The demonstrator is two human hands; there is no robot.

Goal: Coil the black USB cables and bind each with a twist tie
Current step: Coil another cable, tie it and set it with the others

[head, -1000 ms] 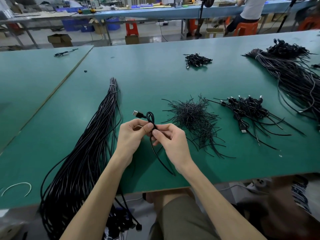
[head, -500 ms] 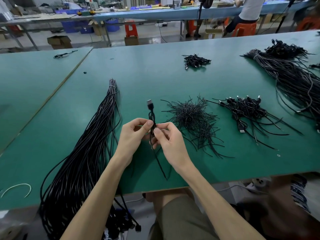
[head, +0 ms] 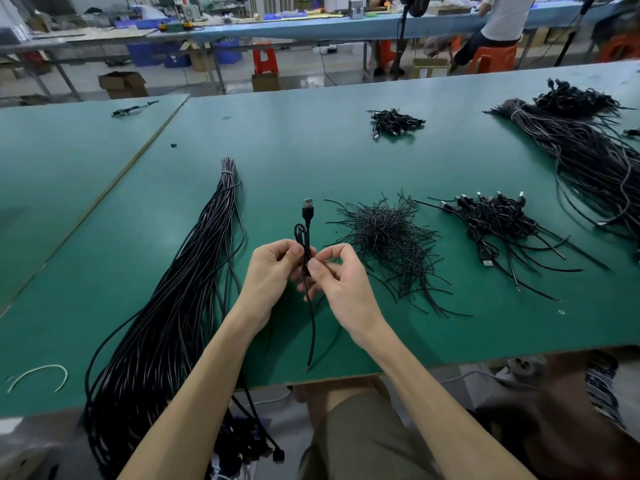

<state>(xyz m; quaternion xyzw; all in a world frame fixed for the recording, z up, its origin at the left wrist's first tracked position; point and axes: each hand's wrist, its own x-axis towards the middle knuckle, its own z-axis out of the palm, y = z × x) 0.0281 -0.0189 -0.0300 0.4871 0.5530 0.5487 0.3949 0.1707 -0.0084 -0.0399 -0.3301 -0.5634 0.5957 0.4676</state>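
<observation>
Head view, looking down over a green worktable (head: 311,150).

At the left, a long bundle of uncoiled black cables (head: 166,323) lies lengthwise from mid-table to the near edge and spills over it. It is probably the supply, laid where the left hand can draw from it.

Just right of it, the left hand (head: 270,271) pinches a small coiled USB cable (head: 307,233) between thumb and fingers, raised above the table in front of the person. The plug (head: 308,210) stands upright above the fingertips. A loose tail (head: 312,334) drops toward the table's near edge.

The right hand (head: 341,278) meets the coil from the other side, with thumb and forefinger closed on its waist. That is the grip one would use to wind or twist a tie there.

Just beside this hand sits a loose heap of twist ties (head: 384,233), likely kept close so one can be taken without a reach. Further right lies a pile of bound cables (head: 495,220), apparently finished pieces set aside. At the far right is a second long bundle (head: 588,161), cut off by the picture's edge.

The fingers cover the middle of the coil, so a tie may already be round it, but that cannot be told. Most of the coil's loops are hidden too. The near end of the left bundle falls below the table edge into shadow.
</observation>
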